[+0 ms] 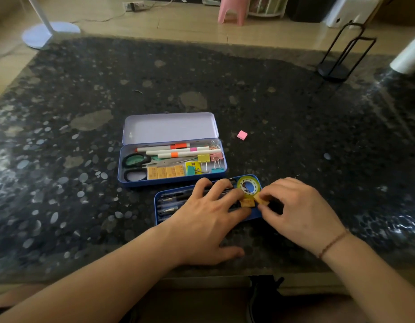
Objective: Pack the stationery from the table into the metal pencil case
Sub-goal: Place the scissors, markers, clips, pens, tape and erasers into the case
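Observation:
A blue metal pencil case (122, 176) lies open mid-table, its pale lid (169, 128) tipped back. Inside are highlighters, scissors (135, 160), binder clips and a row of small yellow boxes (165, 172). In front of it sits a blue inner tray (158, 199) with dark pens and a roll of clear tape (247, 186). My left hand (204, 220) rests spread over the tray, fingertips near a yellow box (247, 202) lying in it. My right hand (300, 210) pinches another small yellow box (260, 199) at the tray's right end. A pink eraser (242, 134) lies loose on the table.
The dark speckled glass table (295, 113) carries a black wire stand (335, 68) at the far right and a white cylinder (409, 57) at the right edge. On the floor beyond stand a white lamp base (50, 33) and a pink stool (233, 9).

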`<state>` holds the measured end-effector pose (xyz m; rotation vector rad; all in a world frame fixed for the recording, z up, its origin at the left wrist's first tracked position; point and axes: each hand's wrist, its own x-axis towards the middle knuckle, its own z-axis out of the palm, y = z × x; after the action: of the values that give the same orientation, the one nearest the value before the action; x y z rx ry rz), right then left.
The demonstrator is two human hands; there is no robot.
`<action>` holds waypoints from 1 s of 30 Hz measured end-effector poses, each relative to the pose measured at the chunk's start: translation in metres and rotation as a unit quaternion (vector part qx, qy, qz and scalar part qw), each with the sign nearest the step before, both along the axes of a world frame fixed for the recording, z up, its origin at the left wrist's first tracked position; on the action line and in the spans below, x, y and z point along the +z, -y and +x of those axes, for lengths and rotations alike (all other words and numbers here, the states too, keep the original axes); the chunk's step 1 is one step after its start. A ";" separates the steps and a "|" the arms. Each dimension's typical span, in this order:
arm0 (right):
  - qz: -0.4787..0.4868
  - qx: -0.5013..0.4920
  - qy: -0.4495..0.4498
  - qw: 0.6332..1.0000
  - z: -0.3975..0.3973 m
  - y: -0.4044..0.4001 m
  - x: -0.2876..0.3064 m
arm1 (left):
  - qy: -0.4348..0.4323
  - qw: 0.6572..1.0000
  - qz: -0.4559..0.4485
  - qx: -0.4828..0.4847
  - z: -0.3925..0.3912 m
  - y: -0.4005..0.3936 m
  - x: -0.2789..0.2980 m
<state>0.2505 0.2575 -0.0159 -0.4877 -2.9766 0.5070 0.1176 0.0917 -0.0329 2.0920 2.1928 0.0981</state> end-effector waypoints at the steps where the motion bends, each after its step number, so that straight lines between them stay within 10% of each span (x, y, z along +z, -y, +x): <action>1: -0.002 -0.004 0.013 1.000 0.000 0.001 0.000 | -0.001 1.000 0.000 0.000 0.000 0.000 0.000; 18: -0.110 -0.096 0.075 0.986 -0.005 0.000 0.004 | 0.001 1.000 0.006 0.010 0.002 -0.006 -0.001; 23: -0.143 -0.189 -0.061 0.970 -0.037 -0.031 0.023 | 0.015 1.000 0.004 0.012 0.001 -0.004 -0.002; 30: -0.040 -0.112 0.071 0.990 -0.136 -0.050 0.002 | 0.020 1.000 0.000 0.009 0.002 -0.006 -0.002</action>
<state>0.1143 0.3075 -0.0142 -0.8890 -2.9884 0.5931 0.1194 0.0973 -0.0351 2.0532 2.1893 0.1404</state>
